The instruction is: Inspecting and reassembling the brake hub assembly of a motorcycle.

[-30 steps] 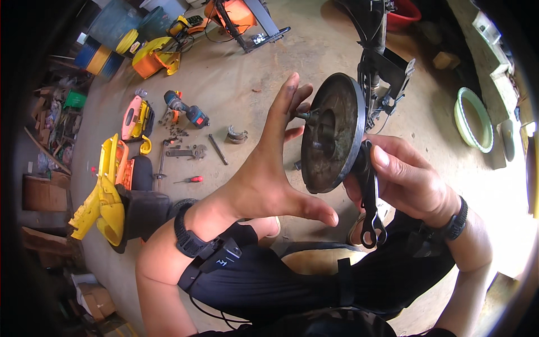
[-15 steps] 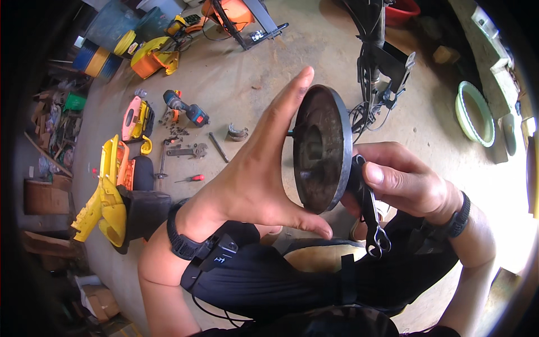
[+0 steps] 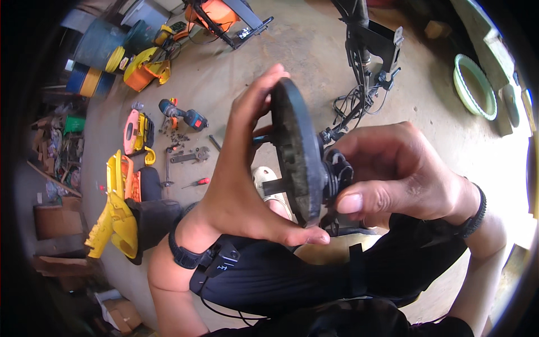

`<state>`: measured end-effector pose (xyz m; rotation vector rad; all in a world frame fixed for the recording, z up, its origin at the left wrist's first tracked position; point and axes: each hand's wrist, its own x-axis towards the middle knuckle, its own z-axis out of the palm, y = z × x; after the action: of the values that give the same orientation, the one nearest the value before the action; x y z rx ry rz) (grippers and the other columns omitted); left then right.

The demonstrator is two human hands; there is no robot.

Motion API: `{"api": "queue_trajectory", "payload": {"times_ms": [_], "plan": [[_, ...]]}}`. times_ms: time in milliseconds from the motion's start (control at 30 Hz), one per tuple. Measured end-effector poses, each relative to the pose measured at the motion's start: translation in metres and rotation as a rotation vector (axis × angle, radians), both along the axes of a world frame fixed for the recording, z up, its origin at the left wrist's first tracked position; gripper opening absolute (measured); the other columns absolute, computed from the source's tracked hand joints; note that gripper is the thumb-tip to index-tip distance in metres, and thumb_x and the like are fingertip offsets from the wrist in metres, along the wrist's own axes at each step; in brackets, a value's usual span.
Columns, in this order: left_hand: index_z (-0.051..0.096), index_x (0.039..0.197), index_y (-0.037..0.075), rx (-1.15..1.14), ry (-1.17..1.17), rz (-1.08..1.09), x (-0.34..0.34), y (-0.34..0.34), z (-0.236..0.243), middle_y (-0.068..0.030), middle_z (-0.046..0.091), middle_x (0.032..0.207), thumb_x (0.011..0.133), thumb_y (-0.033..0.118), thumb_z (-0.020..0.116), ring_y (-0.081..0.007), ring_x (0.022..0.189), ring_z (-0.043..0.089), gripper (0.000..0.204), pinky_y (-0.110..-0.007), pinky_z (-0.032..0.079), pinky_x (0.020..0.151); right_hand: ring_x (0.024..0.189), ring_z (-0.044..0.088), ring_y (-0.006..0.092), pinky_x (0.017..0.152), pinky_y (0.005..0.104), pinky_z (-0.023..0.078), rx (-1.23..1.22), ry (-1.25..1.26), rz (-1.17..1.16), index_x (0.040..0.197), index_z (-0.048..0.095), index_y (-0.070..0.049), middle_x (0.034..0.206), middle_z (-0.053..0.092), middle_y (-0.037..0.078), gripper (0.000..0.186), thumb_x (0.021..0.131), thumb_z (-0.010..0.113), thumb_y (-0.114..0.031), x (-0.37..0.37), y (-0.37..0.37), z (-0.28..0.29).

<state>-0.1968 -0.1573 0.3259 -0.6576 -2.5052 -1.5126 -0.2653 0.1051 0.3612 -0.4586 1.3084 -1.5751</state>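
Note:
A round, dark metal brake backing plate is held up in front of me, almost edge-on. My left hand spans its rim, fingers at the top and thumb at the bottom. From the plate's left face a short dark peg sticks out, and a thinner rod shows higher up. On the right side, my right hand pinches a dark ringed fitting at the plate's centre between thumb and fingers. A dark lever hangs below that fitting, partly covered by the thumb.
On the floor to the left lie a cordless drill, an adjustable wrench, a red-handled screwdriver and yellow plastic covers. Ahead are a black frame with cables and, farther right, a pale green basin.
The plate has turned from showing its hollow face to nearly edge-on. My right hand has shifted from the hanging lever to the central fitting. The left fingers now curl over the top rim.

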Motion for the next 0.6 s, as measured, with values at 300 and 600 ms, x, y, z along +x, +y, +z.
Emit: {"api": "queue_trajectory", "payload": {"times_ms": [300,600], "plan": [[0.002,0.17,0.01,0.042,-0.009,-0.012,0.004,-0.002,0.004,-0.0224,0.026,0.167,0.035,0.062,0.107,-0.0379,0.147,0.04,0.178,-0.055,0.035,0.123,0.091,0.077,0.0163,0.076,0.0278,0.062,-0.306,0.572,-0.164,0.126,0.06,0.005,0.114,0.073,0.013,0.044,0.093,0.086,-0.01,0.008,-0.006,-0.026],[0.0,0.169,0.01,-0.069,0.115,-0.005,0.008,-0.007,0.017,-0.0226,0.024,0.169,0.037,0.061,0.107,-0.0381,0.148,0.04,0.178,-0.056,0.035,0.125,0.081,0.08,0.0264,0.07,0.0337,0.063,-0.388,1.004,-0.204,0.118,0.065,0.005,0.106,0.076,0.019,0.042,0.092,0.087,-0.018,0.01,-0.01,-0.022]]}}
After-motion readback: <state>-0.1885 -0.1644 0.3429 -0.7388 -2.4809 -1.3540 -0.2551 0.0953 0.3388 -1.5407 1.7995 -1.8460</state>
